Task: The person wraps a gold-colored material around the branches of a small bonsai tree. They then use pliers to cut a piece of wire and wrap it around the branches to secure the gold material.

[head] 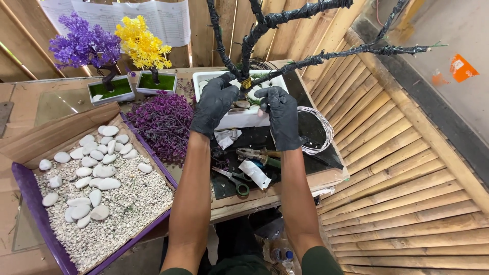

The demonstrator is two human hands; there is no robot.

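- Head view: both hands wear black gloves; the left hand (214, 102) curls loosely about the base of the black-wrapped tree trunk (248, 48), fingers bent, not clamped; the right hand (279, 114) rests on the rim of the white pot (239, 119), fingers together, pressing among the pale stones inside.
- The pot sits mid-bench, between the purple foliage pile (164, 123) and a white wire coil (316, 130).
- Handling, as I judge it: stiff wired branches, top-heavy; the loose stones could spill; grip low on the trunk and steady the pot's wall.
- Nearby: scissors (235, 182); a pebble tray (102, 198).
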